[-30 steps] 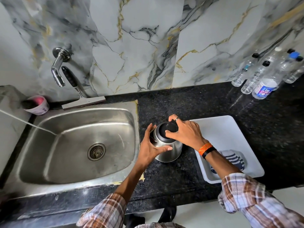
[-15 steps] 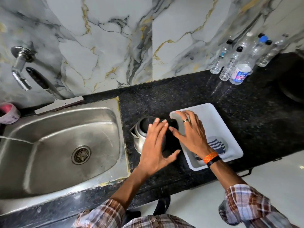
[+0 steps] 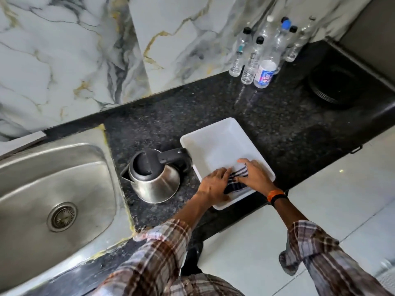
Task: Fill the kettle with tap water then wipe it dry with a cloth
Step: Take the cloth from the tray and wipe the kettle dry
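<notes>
A steel kettle point(image 3: 154, 182) with a black lid and handle stands upright on the dark granite counter, between the sink and a white tray point(image 3: 218, 137). Its lid is down and nobody touches it. A dark striped cloth point(image 3: 236, 182) lies in the tray's near corner. My left hand point(image 3: 214, 184) and my right hand point(image 3: 255, 175) are both on the cloth, one at each side, fingers curled onto it. Most of the cloth is hidden under the hands.
The steel sink point(image 3: 53, 189) with its drain point(image 3: 62, 216) fills the left side. Several clear plastic bottles point(image 3: 264, 54) stand by the marble wall at the back right. A black round stack point(image 3: 335, 84) sits at the far right. The counter's front edge runs just under my wrists.
Both hands left the kettle and moved right into the tray, onto the cloth. The view has swung right, so the tap is out of frame.
</notes>
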Available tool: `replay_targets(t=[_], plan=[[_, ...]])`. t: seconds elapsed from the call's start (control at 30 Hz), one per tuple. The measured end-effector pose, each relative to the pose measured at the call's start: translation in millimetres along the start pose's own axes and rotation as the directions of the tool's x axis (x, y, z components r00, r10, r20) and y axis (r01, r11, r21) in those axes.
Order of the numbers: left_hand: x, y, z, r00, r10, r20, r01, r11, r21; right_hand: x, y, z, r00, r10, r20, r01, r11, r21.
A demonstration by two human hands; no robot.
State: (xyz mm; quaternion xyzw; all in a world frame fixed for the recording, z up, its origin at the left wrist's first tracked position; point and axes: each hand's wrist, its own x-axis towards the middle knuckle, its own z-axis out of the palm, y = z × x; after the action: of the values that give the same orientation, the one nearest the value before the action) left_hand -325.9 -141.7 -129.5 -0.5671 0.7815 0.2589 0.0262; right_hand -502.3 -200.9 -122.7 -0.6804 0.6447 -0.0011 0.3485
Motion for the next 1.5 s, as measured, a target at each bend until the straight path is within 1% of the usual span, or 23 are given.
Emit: replay_targets(t=[0.13,0.23,0.3,0.43,0.53,0.57,0.6,0.67,0.7,0.73,0.8,0.83,0.87,0.9,0.97,1.03,1.1,1.13,1.23,1.27,1.4,1.43,1.5], plan=[[3.2,-0.8,7.8,0.999,-0.002,-0.040,0.004,0.999,0.042,-2.4,-12.2,-8.3,0.999,0.030,0.039,-0.038,0.973,0.230],[-9.7,-2.9,1.0,0.990,0.008,-0.142,-0.021,0.996,-0.086,-15.5,-44.3,-19.3,0.992,0.080,0.096,-0.119,0.837,0.534],[-26.4,-4.0,-9.5,0.966,0.019,-0.256,-0.077,0.973,-0.219,-24.7,-67.9,-29.4,0.989,0.064,0.134,-0.138,0.729,0.670],[-81.8,-9.4,-26.5,0.890,-0.116,-0.442,-0.142,0.850,-0.508,-49.5,-117.5,-38.4,0.971,-0.073,0.229,-0.120,0.678,0.725],[-133.1,-15.3,-37.5,0.809,-0.237,-0.538,-0.209,0.740,-0.640,-67.2,-152.7,-30.3,0.941,-0.165,0.295,-0.091,0.716,0.692],[-152.8,-19.2,-38.8,0.778,-0.287,-0.558,-0.234,0.693,-0.682,-71.0,-163.5,-24.5,0.945,-0.186,0.267,-0.053,0.721,0.691],[-172.6,-24.8,-36.6,0.749,-0.341,-0.568,-0.249,0.650,-0.718,-73.0,-174.2,-18.6,0.965,-0.188,0.182,0.012,0.729,0.684],[-207.8,-32.8,-26.2,0.657,-0.495,-0.569,-0.234,0.584,-0.778,-71.9,-190.6,-7.9,0.969,-0.215,-0.120,0.243,0.760,0.602],[-221.8,-35.5,-18.2,0.569,-0.608,-0.554,-0.222,0.535,-0.815,-71.0,-200.1,-3.7,0.930,-0.261,-0.258,0.360,0.790,0.497],[-231.9,-38.6,-10.0,0.459,-0.723,-0.516,-0.227,0.466,-0.855,-69.8,-211.0,-0.6,0.878,-0.333,-0.344,0.453,0.810,0.373],[-239.4,-49.0,4.2,0.235,-0.878,-0.417,-0.212,0.372,-0.904,-59.0,-231.0,5.5,0.800,-0.463,-0.381,0.557,0.809,0.186],[-238.0,-56.3,9.0,0.164,-0.912,-0.377,-0.187,0.347,-0.919,-49.7,-239.5,10.0,0.790,-0.510,-0.341,0.580,0.802,0.143],[-233.7,-64.7,12.8,0.131,-0.926,-0.353,-0.167,0.331,-0.929,-40.1,-246.0,14.9,0.800,-0.538,-0.267,0.582,0.804,0.125],[-226.7,-71.7,14.4,0.141,-0.928,-0.344,-0.155,0.323,-0.934,-31.8,-251.1,20.3,0.817,-0.549,-0.177,0.572,0.812,0.120],[-202.6,-78.3,11.5,0.269,-0.901,-0.341,-0.162,0.307,-0.938,-21.9,-253.3,31.7,0.831,-0.555,-0.047,0.557,0.827,0.073],[-174.0,-73.0,8.4,0.388,-0.864,-0.322,-0.187,0.268,-0.945,-22.4,-252.5,40.6,0.829,-0.558,-0.028,0.557,0.830,-0.034],[-155.8,-55.6,4.6,0.416,-0.868,-0.272,-0.183,0.213,-0.960,-26.3,-252.2,43.5,0.829,-0.558,-0.041,0.550,0.826,-0.125],[-152.5,-47.8,6.8,0.417,-0.869,-0.269,-0.157,0.222,-0.962,-27.8,-252.1,43.5,0.829,-0.557,-0.045,0.546,0.825,-0.149],[-160.7,-34.9,18.2,0.330,-0.845,-0.420,0.005,0.447,-0.895,-25.3,-251.2,43.8,0.820,-0.570,-0.057,0.555,0.815,-0.166],[-161.6,-37.5,20.3,0.284,-0.856,-0.432,0.013,0.454,-0.891,-23.8,-250.5,44.4,0.814,-0.577,-0.062,0.562,0.810,-0.167],[-141.5,-64.1,7.1,0.067,-0.932,-0.356,0.029,0.359,-0.933,-20.5,-246.4,48.0,0.778,-0.619,-0.108,0.591,0.779,-0.209],[-135.5,-69.9,4.6,0.051,-0.930,-0.364,0.004,0.365,-0.931,-20.1,-245.5,48.9,0.770,-0.626,-0.120,0.595,0.774,-0.219],[-127.5,-70.4,2.2,0.077,-0.909,-0.409,-0.160,0.394,-0.905,-19.8,-244.8,50.2,0.751,-0.645,-0.140,0.607,0.759,-0.236]])
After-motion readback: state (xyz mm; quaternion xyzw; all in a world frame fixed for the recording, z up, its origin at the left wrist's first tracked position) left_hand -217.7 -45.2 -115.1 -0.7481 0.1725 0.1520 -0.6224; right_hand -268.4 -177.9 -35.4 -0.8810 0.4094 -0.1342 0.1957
